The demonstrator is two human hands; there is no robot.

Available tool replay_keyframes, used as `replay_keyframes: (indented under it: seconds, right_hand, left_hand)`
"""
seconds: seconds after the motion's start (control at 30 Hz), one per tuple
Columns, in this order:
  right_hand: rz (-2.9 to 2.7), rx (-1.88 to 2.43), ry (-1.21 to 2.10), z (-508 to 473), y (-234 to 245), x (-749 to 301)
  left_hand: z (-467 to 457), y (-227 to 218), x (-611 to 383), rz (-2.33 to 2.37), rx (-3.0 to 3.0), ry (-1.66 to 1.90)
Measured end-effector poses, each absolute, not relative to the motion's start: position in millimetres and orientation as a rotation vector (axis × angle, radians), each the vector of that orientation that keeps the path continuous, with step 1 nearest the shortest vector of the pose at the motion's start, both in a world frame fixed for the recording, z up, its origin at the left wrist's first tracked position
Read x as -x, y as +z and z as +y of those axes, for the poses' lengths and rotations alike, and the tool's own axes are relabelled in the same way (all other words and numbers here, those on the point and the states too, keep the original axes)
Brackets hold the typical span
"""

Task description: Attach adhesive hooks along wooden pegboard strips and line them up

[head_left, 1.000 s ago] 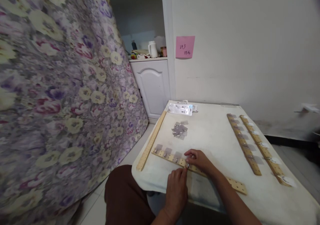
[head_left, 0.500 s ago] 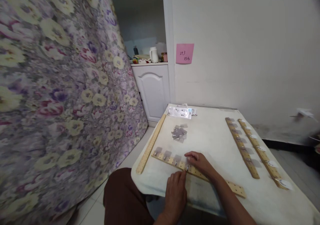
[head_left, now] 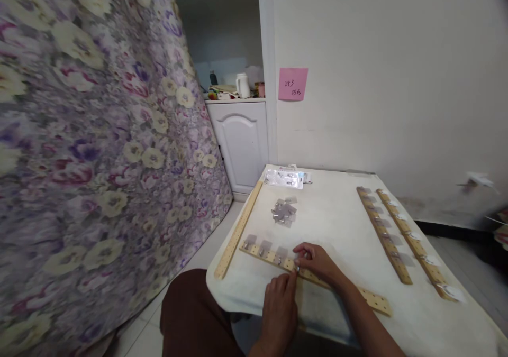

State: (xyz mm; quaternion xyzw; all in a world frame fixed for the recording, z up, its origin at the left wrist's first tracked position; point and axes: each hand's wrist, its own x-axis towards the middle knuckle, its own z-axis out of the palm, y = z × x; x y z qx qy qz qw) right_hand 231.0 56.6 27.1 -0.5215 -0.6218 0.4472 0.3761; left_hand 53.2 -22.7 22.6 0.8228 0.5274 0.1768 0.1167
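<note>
A perforated wooden strip (head_left: pixel 273 257) lies slantwise near the table's front edge. Along it sit metal hooks with clear square backings, among them one hook (head_left: pixel 280 259) left of my hands. My left hand (head_left: pixel 280 304) is closed, its fingertips at the strip's near edge beside another hook (head_left: pixel 298 268). My right hand (head_left: pixel 317 262) reaches over the strip from the right, thumb and fingers curled closed around that same hook and partly covering it. Behind the strip lies a loose pile of clear-backed hooks (head_left: pixel 283 212).
A bare perforated strip (head_left: pixel 240 229) runs along the table's left edge. Two more strips lie at right, one with clear-backed hooks (head_left: pixel 384 234), one with white round pieces (head_left: pixel 415 236). Clear packaging (head_left: pixel 283 179) rests at the back. A floral curtain (head_left: pixel 99 161) hangs at left.
My right thumb and fingers have come down closer onto the hook and cover more of it. My left hand has stayed nearly in place at the strip's edge.
</note>
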Motion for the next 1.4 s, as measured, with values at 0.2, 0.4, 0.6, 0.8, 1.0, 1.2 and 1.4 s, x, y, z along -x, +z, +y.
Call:
replay_keyframes:
  seconds: [0.2, 0.4, 0.6, 0.8, 1.0, 1.2, 1.4]
  right_hand:
    - [-1.573, 1.342, 1.153, 57, 26, -230]
    - [-1.549, 1.307, 1.179, 59, 21, -230]
    - [-1.542, 1.265, 1.211, 60, 21, -232]
    - [-1.511, 1.223, 1.245, 58, 21, -233]
    - [-1.51, 1.218, 1.21, 59, 19, -234]
    - [-1.523, 1.261, 1.146, 57, 25, -234]
    - [-1.473, 1.333, 1.102, 57, 29, -234]
  left_hand:
    - [-22, 23, -55, 1.555, -2.405, 0.473]
    - [-20, 26, -56, 1.581, -2.403, 0.42]
    - [-20, 27, -56, 1.585, -2.39, 0.44]
    - [-20, 27, -55, 1.577, -2.395, 0.488]
    - [-23, 25, -54, 1.581, -2.416, 0.501]
    - [-22, 17, -52, 1.518, -2.443, 0.618]
    - [-20, 11, -37, 1.323, -2.553, 0.91]
